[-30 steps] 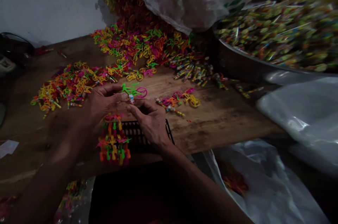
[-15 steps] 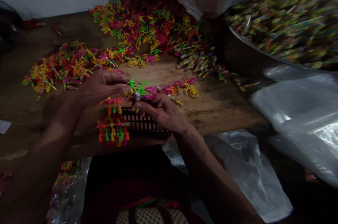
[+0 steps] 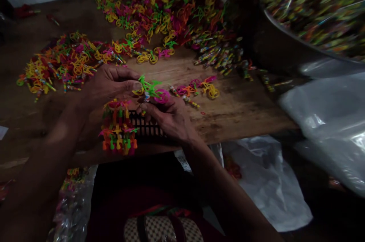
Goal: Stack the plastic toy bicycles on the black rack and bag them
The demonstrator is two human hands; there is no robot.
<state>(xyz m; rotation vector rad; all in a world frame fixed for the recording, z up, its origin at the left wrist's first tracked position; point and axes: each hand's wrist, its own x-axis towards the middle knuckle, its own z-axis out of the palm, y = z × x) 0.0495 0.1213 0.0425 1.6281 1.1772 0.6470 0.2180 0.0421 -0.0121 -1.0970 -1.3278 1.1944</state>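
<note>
A small plastic toy bicycle (image 3: 151,88), with a green frame and yellow and magenta wheels, is between my two hands above the wooden table. My left hand (image 3: 104,84) pinches its left end by the yellow wheel. With thumb and fingers closed, my right hand (image 3: 172,116) grips a thin printed tube (image 3: 146,97) against the bicycle. Just below sits a black slotted rack (image 3: 151,128), partly hidden by my right hand. Colourful toy bicycles (image 3: 119,130) stand packed in rows at its left end.
Loose toy bicycles (image 3: 148,18) are heaped at the back, and more with tubes (image 3: 62,63) lie at left. Printed tubes (image 3: 216,54) are piled beside a large metal basin (image 3: 282,35). A few bicycles (image 3: 196,88) lie right of my hands. Clear plastic bags (image 3: 327,105) hang at right.
The view has shifted slightly, with the basin and piles moving up and right. Both hands keep hold of the bicycle and tube, which are tilted a little more.
</note>
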